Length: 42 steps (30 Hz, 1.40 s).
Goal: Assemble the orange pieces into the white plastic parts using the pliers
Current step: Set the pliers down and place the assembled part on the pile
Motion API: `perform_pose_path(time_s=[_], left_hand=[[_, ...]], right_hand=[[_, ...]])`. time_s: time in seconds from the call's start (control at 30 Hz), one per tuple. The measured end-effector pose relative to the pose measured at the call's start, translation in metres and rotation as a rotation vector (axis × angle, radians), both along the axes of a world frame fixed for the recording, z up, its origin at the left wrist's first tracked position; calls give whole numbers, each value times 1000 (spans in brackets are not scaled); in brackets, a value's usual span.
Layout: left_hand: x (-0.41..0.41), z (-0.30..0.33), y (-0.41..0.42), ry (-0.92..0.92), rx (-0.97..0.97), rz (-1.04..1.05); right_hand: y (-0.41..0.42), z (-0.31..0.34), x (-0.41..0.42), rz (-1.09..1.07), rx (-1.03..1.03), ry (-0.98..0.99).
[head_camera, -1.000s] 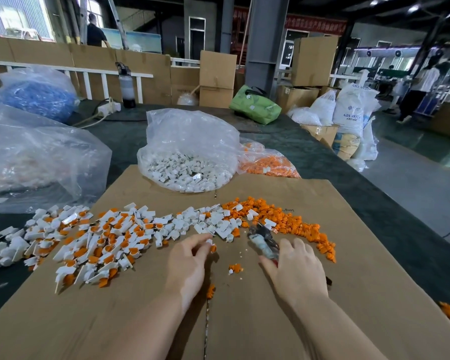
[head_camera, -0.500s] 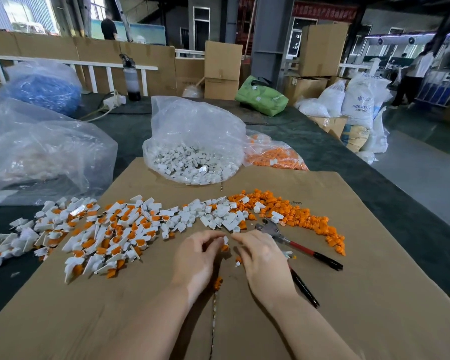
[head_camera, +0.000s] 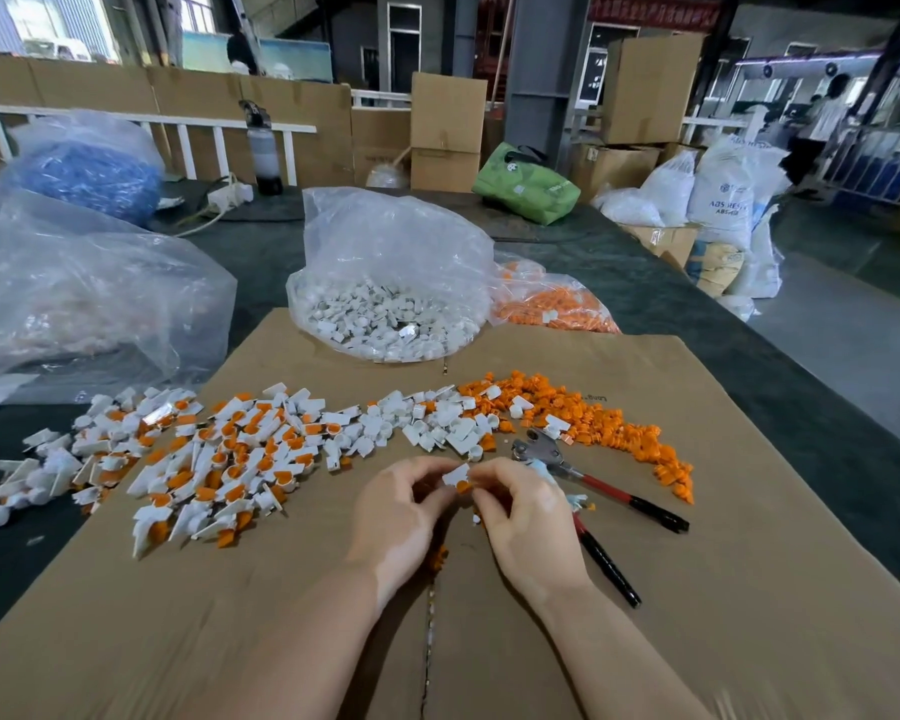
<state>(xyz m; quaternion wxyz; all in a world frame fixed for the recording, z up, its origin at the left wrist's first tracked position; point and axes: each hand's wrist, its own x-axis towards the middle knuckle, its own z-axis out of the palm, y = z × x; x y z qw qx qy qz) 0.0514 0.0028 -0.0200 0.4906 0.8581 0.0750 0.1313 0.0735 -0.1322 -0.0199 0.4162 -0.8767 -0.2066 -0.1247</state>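
Both hands meet over the middle of the cardboard sheet [head_camera: 749, 589], just nearer the person than the long band of loose parts. The left hand [head_camera: 393, 517] has its fingers curled, thumb and fingertips pinching a small white plastic part [head_camera: 455, 475] from the left. The right hand [head_camera: 528, 517] is curled as well and pinches an orange piece [head_camera: 463, 487] that sits right under the white part and touches it. So the two pieces lie between the fingertips of both hands, held off the cardboard (how far the orange one is seated in the white one cannot be made out).

The pliers [head_camera: 601, 491] lie flat on the cardboard just right of the right hand, untouched, their metal head pointing toward the band of parts and their red-and-black handles spread apart toward the cardboard's right side; part of one handle is hidden behind the right hand.

Across the cardboard beyond the hands runs the band: a heap of white parts with orange inserts [head_camera: 219, 459] on the left, spilling off the cardboard's left edge, plain white parts [head_camera: 427, 420] in the middle, and loose orange pieces [head_camera: 593, 413] on the right. At the cardboard's far edge stands an open clear bag of white parts [head_camera: 385, 314], with a bag of orange pieces [head_camera: 552, 304] just right of it.
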Motion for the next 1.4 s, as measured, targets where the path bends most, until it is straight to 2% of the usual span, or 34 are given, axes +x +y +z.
perform_pose_path(time_s=[0.4,0.83,0.97,1.1,1.3,1.4], left_hand=[[-3,-2,-2,-13,-42,-38],[-7,0,-5,6,8,-75],[-7,1,-5,-22,33,15],[-7,0,3,-41,145,131],[-3,-5,31,34,277,314],[-2,-5,42,86,334,426]], right_hand=[[-2,-2,1,19,77,44],[-1,0,0,76,-39,-70],[-1,-1,0,26,-41,-102],[-8,-3,4,-68,-42,-113],[-35,3,23,-260,-105,-142],[-51,8,36,-373,-175,-83]])
